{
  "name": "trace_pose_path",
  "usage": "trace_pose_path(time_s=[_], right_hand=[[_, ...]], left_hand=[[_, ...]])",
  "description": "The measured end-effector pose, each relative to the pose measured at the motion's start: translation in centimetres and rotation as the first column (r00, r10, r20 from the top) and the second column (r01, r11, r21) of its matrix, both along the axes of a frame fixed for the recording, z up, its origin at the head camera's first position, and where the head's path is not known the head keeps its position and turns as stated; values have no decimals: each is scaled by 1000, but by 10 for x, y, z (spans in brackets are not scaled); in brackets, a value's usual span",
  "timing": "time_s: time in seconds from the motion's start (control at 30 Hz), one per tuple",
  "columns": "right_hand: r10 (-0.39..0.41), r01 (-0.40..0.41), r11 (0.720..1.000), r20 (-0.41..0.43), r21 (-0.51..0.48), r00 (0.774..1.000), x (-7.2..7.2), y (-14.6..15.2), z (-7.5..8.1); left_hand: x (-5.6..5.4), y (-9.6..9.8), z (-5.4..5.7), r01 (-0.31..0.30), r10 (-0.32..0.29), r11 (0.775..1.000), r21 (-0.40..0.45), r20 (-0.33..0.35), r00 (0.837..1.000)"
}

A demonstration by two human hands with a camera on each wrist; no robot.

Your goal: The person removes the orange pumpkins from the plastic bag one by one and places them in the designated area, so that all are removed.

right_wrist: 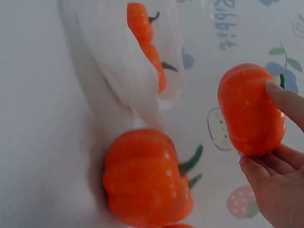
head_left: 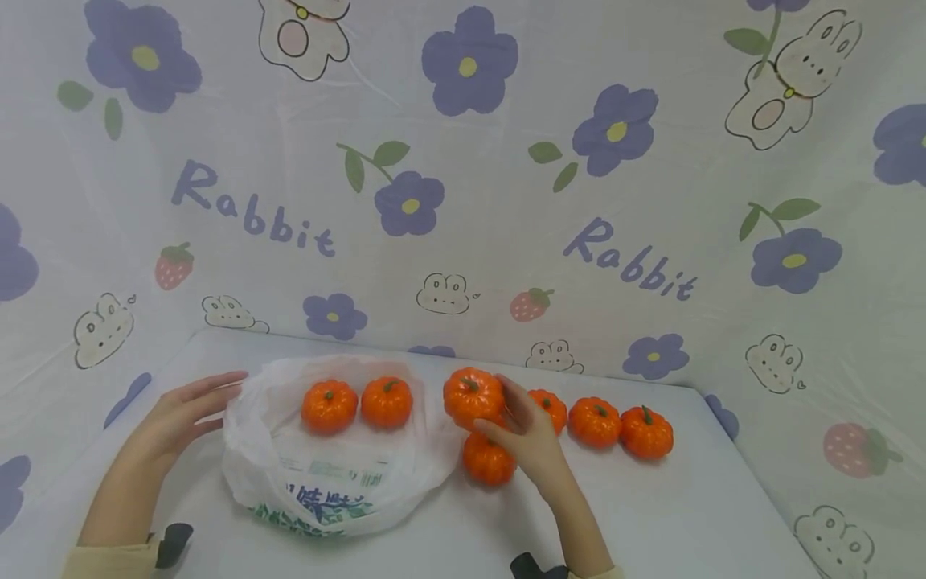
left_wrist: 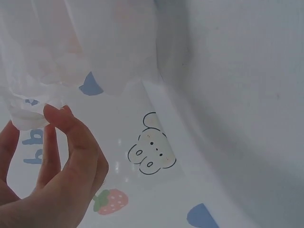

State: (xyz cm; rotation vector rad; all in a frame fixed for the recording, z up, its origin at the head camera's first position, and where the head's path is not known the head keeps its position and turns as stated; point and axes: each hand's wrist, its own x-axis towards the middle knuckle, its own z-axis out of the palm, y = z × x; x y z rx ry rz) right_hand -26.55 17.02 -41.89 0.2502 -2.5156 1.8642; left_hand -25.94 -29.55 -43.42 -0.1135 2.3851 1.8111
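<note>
A white plastic bag (head_left: pixel 340 515) with blue and green print lies with its mouth spread, two small orange pumpkins (head_left: pixel 329 407) inside. At its left rim, my left hand (head_left: pixel 190 408) pinches the thin plastic; the left wrist view shows the fingertips (left_wrist: pixel 53 114) on the bag's edge. Between thumb and fingers, my right hand (head_left: pixel 524 430) grips another orange pumpkin (head_left: pixel 473 396) with a green stem, held up just right of the bag. Below that one, a further pumpkin (head_left: pixel 489 460) sits on the table beside the bag, partly covered by the right hand.
To the right of the right hand stands a row of three pumpkins (head_left: pixel 595 422), the nearest partly hidden by the hand. All rest on a white table (head_left: pixel 694 515). A patterned cloth (head_left: pixel 463 161) with rabbits and flowers hangs behind the table's back edge.
</note>
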Motion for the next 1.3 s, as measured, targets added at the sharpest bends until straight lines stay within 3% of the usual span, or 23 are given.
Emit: trace_pose_path(time_s=[0.5,1.0,1.3], right_hand=[[-35,33,999,82,29,996,-1,56,-3],[-5,-8,996,144,91,990,1,91,-24],[-30,4,992,202,128,979,1,110,-37]], left_hand=[[3,-8,5,18,-15,997,76,-35,999],[1,-8,4,18,-18,1000,3,-31,999],[0,-9,2,21,-20,999,26,-37,999]])
